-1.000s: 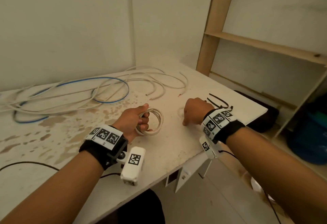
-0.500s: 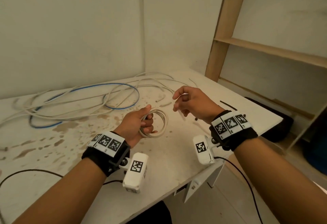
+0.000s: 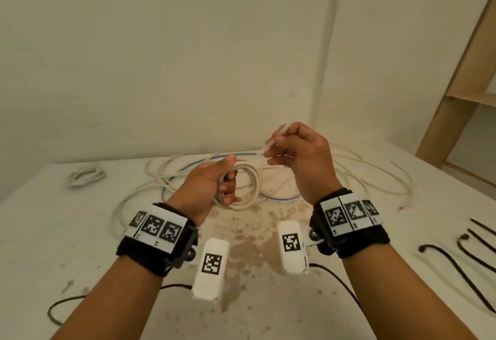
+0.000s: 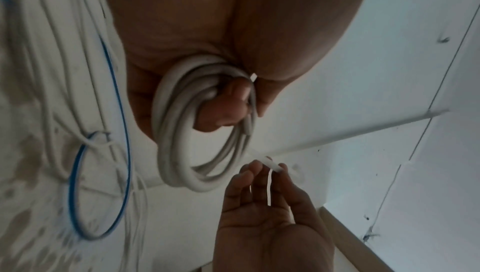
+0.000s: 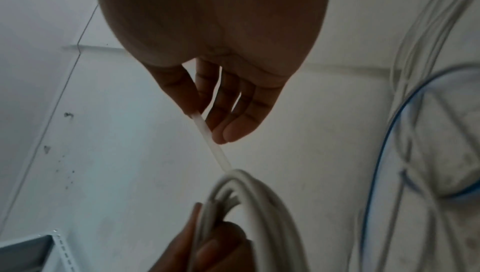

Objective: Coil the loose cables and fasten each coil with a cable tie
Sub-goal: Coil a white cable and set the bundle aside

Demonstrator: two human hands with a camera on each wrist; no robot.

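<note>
Gripping the white cable coil with fingers curled through its middle, the left hand held it raised above the stained table. The right hand, just to the coil's right and slightly higher, pinched a white cable tie between thumb and fingertips. The tie's long axis slanted down toward the coil's top rim; in the right wrist view its free end looked to meet that rim, though touching or just short could not be told. Loose white and blue cables lay behind, black cable ties farther right.
</note>
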